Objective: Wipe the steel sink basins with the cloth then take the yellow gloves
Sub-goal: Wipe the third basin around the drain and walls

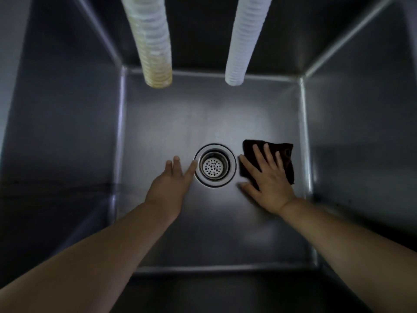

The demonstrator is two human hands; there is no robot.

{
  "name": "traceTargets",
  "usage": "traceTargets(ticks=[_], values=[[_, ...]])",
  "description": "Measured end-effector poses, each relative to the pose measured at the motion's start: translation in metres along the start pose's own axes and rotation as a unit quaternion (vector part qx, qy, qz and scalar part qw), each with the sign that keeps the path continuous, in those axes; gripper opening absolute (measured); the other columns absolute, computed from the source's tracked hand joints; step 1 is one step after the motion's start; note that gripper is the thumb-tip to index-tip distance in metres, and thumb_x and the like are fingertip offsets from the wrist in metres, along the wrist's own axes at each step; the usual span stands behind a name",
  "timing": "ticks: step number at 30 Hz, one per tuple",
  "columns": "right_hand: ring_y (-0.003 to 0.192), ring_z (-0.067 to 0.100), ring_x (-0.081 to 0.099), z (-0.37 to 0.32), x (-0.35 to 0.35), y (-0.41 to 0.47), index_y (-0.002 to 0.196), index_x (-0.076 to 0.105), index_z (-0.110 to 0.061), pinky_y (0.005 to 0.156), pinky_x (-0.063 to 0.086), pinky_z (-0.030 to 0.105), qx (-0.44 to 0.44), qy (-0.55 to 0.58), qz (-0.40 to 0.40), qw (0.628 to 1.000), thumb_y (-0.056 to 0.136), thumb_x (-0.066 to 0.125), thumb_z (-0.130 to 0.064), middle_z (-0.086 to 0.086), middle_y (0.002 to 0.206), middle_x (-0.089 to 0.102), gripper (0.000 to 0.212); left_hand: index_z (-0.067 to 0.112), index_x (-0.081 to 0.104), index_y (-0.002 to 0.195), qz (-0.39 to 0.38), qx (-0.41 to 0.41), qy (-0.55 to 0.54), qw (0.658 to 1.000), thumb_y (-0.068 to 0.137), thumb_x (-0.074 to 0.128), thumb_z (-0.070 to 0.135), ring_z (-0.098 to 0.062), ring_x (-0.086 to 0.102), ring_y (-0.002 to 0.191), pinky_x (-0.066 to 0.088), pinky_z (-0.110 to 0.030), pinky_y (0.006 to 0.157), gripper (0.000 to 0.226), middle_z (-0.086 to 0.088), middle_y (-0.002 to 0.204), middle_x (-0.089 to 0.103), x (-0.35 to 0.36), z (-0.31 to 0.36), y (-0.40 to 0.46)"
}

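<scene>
Head view, right hand (268,177) flat on dark cloth (285,159), steel basin (203,114)

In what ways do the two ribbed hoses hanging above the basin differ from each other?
The left hose is stained yellow-brown toward its lower end, while the right hose looks clean white along its length. The left hose leans down toward the right; the right hose leans down toward the left. The left hose's end also looks wider. Both are ribbed, pale, and end above the far edge of the basin floor.
</scene>
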State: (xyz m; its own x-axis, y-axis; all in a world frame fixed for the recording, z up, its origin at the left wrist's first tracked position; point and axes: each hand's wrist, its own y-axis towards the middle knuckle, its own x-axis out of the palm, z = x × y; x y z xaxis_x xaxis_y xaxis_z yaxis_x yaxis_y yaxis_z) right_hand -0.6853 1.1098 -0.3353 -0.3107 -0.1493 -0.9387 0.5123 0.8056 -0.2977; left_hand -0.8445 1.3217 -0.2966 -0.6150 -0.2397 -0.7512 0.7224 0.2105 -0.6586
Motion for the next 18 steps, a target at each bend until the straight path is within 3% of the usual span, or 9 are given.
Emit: traceTargets(ticks=[3,6,9,12,15,18], values=[[0.143,0.036,-0.006,-0.011,0.002,-0.023,0.149,0.011,-0.029,0.115,0.003,0.056,-0.049,0.002,-0.034,0.998,0.09,0.033,-0.06,0.007,0.156,0.001,0.07,0.021,-0.022,0.146,0.021,0.012,-0.084,0.996,0.078,0.071,0.021,-0.019,-0.006,0.146,0.027,-0.03,0.111,0.115,-0.006,0.158,-0.015,0.001,-0.018,-0.016],[0.142,0.041,0.002,-0.035,0.007,-0.046,0.149,0.016,-0.025,0.11,0.002,0.06,-0.141,-0.018,-0.072,0.987,0.088,0.042,-0.054,0.01,0.156,0.008,0.073,0.016,-0.012,0.149,0.047,-0.021,-0.109,0.993,0.083,0.065,0.035,-0.016,-0.004,0.146,0.008,-0.031,0.117,0.103,-0.002,0.158,-0.01,0.003,-0.032,-0.037],[0.141,0.038,0.015,-0.072,0.012,-0.045,0.148,0.028,-0.024,0.107,0.011,0.061,-0.22,-0.043,-0.083,0.971,0.088,0.043,-0.052,0.011,0.154,0.021,0.068,0.015,0.014,0.15,0.102,-0.098,-0.124,0.982,0.084,0.062,0.04,-0.019,0.007,0.145,0.014,-0.035,0.118,0.085,-0.005,0.158,0.009,0.001,-0.044,-0.058],[0.143,0.033,0.017,-0.117,0.016,-0.009,0.147,0.029,-0.024,0.112,0.011,0.057,-0.281,-0.033,-0.077,0.956,0.094,0.04,-0.044,0.009,0.155,0.023,0.058,0.009,0.045,0.136,0.192,-0.14,-0.168,0.957,0.078,0.07,0.025,-0.027,0.029,0.139,0.025,-0.039,0.113,0.065,-0.013,0.147,0.039,-0.005,-0.047,-0.071],[0.146,0.029,0.003,-0.145,0.014,0.053,0.15,0.017,-0.026,0.116,-0.001,0.048,-0.254,-0.035,-0.074,0.964,0.098,0.036,-0.04,0.005,0.159,0.009,0.057,0.006,0.052,0.13,0.216,-0.163,-0.192,0.943,0.079,0.069,0.019,-0.028,0.033,0.136,0.03,-0.042,0.11,0.056,-0.014,0.142,0.045,-0.008,-0.044,-0.07],[0.146,0.026,-0.002,-0.141,0.002,0.113,0.15,0.009,-0.028,0.115,-0.003,0.042,-0.193,-0.061,-0.031,0.979,0.099,0.031,-0.041,0.002,0.159,0.003,0.057,0.008,0.053,0.13,0.22,-0.181,-0.187,0.94,0.081,0.065,0.021,-0.028,0.034,0.136,0.029,-0.04,0.11,0.052,-0.013,0.141,0.046,-0.006,-0.047,-0.066]])
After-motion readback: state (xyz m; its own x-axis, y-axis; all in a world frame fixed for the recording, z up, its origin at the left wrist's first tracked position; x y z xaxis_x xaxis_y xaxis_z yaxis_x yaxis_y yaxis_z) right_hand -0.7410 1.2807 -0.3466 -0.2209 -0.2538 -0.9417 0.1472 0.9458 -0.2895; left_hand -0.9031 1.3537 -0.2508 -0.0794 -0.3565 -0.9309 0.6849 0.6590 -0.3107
